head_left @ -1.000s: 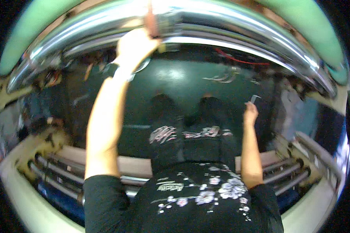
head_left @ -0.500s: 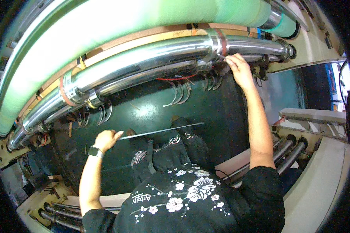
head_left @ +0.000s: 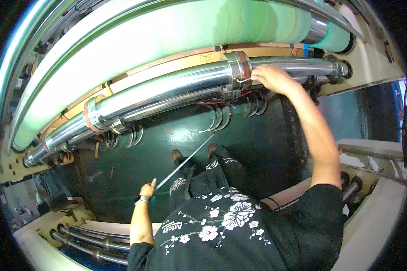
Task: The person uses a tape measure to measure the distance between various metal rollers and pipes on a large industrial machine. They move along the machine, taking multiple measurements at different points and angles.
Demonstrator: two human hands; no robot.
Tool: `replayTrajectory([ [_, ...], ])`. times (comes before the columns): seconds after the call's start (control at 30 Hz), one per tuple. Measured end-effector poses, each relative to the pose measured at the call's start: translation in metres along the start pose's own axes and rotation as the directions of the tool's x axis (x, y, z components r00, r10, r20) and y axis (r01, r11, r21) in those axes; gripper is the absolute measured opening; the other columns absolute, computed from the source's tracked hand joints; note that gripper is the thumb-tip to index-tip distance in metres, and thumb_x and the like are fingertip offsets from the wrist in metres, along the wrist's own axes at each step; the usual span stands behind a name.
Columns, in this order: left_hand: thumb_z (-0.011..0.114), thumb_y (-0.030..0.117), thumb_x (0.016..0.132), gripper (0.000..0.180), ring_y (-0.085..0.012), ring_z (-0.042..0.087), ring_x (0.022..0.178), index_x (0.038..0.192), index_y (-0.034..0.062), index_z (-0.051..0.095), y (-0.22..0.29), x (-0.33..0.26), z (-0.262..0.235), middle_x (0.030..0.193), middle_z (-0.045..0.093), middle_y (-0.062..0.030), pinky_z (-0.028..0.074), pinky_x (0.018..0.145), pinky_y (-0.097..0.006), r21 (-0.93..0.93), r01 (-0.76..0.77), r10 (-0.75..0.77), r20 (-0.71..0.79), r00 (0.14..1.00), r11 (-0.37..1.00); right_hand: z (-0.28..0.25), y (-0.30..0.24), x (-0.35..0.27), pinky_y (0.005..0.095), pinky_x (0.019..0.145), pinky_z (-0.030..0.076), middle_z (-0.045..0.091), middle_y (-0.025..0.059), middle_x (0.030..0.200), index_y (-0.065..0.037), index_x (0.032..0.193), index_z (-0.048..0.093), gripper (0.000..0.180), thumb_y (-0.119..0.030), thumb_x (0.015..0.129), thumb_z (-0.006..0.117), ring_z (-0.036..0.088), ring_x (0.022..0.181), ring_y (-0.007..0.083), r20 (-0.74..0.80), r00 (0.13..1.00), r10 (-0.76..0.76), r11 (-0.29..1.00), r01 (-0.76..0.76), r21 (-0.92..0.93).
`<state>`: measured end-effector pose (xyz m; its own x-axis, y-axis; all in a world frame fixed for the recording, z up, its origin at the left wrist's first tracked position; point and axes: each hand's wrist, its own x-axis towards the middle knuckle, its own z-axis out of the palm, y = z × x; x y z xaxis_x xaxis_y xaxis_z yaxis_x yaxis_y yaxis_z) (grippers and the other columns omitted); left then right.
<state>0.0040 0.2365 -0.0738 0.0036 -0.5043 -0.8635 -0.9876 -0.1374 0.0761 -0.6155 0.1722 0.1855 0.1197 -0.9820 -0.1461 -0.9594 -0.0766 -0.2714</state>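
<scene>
A long thin steel ruler (head_left: 185, 161) slants up and to the right from my left hand (head_left: 146, 190), which grips its near end low on the left. Up on the right, my right hand (head_left: 272, 78) is closed on a bent, silvery hex key (head_left: 244, 80). The key's tip reaches the collar (head_left: 234, 68), a metal ring with a reddish-brown band beside it, clamped round the shiny metal shaft (head_left: 167, 86). My fingers hide the key's other end, and I cannot tell whether the tip sits in a screw.
Behind the shaft runs a big roll wound in pale green material (head_left: 167, 40). Another banded collar (head_left: 91, 116) sits farther left on the shaft. Several curved metal pieces (head_left: 219, 118) hang below it. Bars (head_left: 95, 246) and pale machine frames lie at the near side.
My left hand has dropped down and to the right, and the ruler is now tilted more steeply. My right hand stays by the collar, its wrist turned. The view has shifted.
</scene>
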Motion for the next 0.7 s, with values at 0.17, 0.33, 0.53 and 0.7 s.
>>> replayTrajectory([
  [0.17,0.031,0.060,0.081,0.071,-0.0370,0.050,0.098,0.091,-0.0048,0.060,0.013,-0.022,-0.007,0.098,0.055,-0.0257,0.038,0.086,-0.040,0.015,0.063,-0.062,-0.048,0.997,0.998,-0.030,-0.017,0.040,0.0383,0.075,0.038,0.058,0.0072,0.074,-0.009,0.073,0.062,0.016,-0.024,0.073,0.059,0.053,0.083,0.0243,0.131,0.986,-0.104,0.929,0.144,-0.342],
  [0.33,0.032,0.060,0.080,0.070,-0.0378,0.051,0.097,0.089,-0.0042,0.060,0.018,-0.002,-0.026,0.095,0.056,-0.0267,0.038,0.085,-0.041,0.019,-0.082,0.082,-0.001,0.997,0.996,-0.020,-0.002,0.034,0.0408,0.070,0.040,0.058,0.0098,0.070,-0.008,0.075,0.061,0.021,-0.028,0.076,0.056,0.055,0.078,0.0276,0.120,0.993,-0.001,0.978,0.026,-0.205],
  [0.53,0.033,0.061,0.080,0.073,-0.0356,0.047,0.105,0.101,-0.0048,0.056,0.024,0.022,-0.054,0.106,0.053,-0.0259,0.035,0.091,-0.037,0.007,-0.136,0.135,0.053,0.989,0.991,0.108,-0.017,-0.025,0.0347,0.055,0.042,0.055,0.0140,0.065,-0.003,0.075,0.052,0.027,-0.026,0.087,0.045,0.054,0.060,0.0246,-0.114,0.887,0.447,0.727,-0.286,0.624],
  [0.7,0.034,0.062,0.079,0.074,-0.0351,0.047,0.106,0.102,-0.0053,0.056,0.031,0.026,-0.091,0.107,0.052,-0.0252,0.035,0.091,-0.036,0.127,-0.161,0.150,0.095,0.984,0.979,0.159,-0.123,0.029,0.0188,0.041,0.030,0.039,-0.0032,0.054,-0.008,0.073,0.045,0.028,-0.029,0.091,0.039,0.036,0.046,0.0057,-0.015,0.520,0.854,-0.177,0.318,0.931],
])
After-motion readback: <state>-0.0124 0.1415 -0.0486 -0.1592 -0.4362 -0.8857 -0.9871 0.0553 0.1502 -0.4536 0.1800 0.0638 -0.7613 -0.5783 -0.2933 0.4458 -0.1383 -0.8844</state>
